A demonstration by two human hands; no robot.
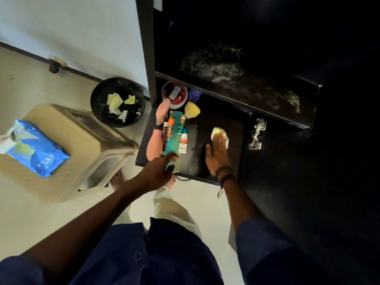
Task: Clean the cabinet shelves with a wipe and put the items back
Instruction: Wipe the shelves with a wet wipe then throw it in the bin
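— Where's the wipe?

— On the lower shelf (232, 124), towards its right side. The wipe (217, 131) is bunched up white under the right hand (219, 155), showing at the fingertips, at twelve o'clock from the palm.

— Gripping it?

— No. The fingers lie straight and close together, flat on top, pressing it to the board. The thumb sticks out at nine.

— And the left hand?

— The left hand (158, 169) is at eight o'clock from the wipe, at the shelf's front edge. Its fingers and thumb are curled round the near end of a teal comb (174, 145).

— The rest of the things?

— Bunched at nine to ten o'clock from the wipe. Tubes (183, 141) lie along the comb, a yellow sponge (192, 110) sits beyond them, and a red tub (174, 95) is at the back left corner. Pink pieces lie to the left; I can't tell what they are.

— Above?

— The upper shelf (246, 79), at twelve, has a pale dusty smear. A metal hinge (256, 133) is at three o'clock from the wipe.

— On the floor?

— A black bin (117, 101) with crumpled scraps at ten, and a beige stool (82, 145) at nine, carrying a blue pack (35, 147).
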